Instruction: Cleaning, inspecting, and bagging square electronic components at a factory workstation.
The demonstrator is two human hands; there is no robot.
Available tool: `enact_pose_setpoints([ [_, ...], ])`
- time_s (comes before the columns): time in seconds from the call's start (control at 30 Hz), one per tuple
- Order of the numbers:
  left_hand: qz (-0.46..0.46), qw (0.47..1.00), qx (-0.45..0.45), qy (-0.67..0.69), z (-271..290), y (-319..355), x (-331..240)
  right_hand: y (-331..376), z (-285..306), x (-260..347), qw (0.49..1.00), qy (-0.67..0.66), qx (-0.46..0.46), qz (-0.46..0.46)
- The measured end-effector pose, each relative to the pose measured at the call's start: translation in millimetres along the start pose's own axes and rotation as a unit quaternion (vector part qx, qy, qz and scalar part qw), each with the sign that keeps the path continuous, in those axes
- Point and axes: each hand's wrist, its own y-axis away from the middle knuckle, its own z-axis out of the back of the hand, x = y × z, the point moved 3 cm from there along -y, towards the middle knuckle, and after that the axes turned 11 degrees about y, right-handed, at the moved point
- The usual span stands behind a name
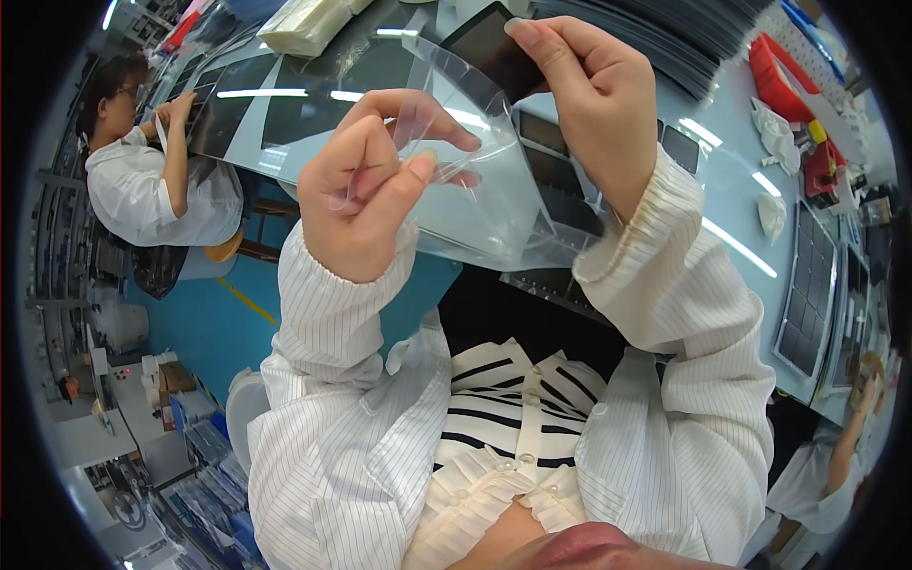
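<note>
My right hand [603,104] is raised over the table and pinches the edge of a dark, glossy rectangular panel [486,52] between thumb and fingers. The panel is tilted. My left hand [366,180], a little lower and to the left, has its thumb and fingers curled round clear plastic film [414,116]. That film reaches up to the panel's near edge; whether it still sticks to the panel I cannot tell. More clear sheeting hangs below and between the hands. Beneath my right wrist lie several dark panels [562,180] in a row, partly seen through the film.
On the glossy table [736,195] stand a red bin [774,71] and crumpled white wrapping [777,133]. Dark stacked sheets [655,33] lie at the back, a pale packet [309,24] at the back left. A gridded dark panel [807,290] is at right. Co-workers sit left [161,180] and lower right [826,475].
</note>
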Motion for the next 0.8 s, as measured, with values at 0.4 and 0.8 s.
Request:
enact_pose_setpoints([
  [0.4, 0.05, 0.982, -0.181, 0.017, 101, -26, 59, -24, 111, -79, 0.945, 0.297, -0.101, 0.09],
  [0.8, 0.232, 0.895, -0.381, -0.024, 227, 18, 96, 29, 62, -130, 0.78, 0.558, 0.044, 0.282],
])
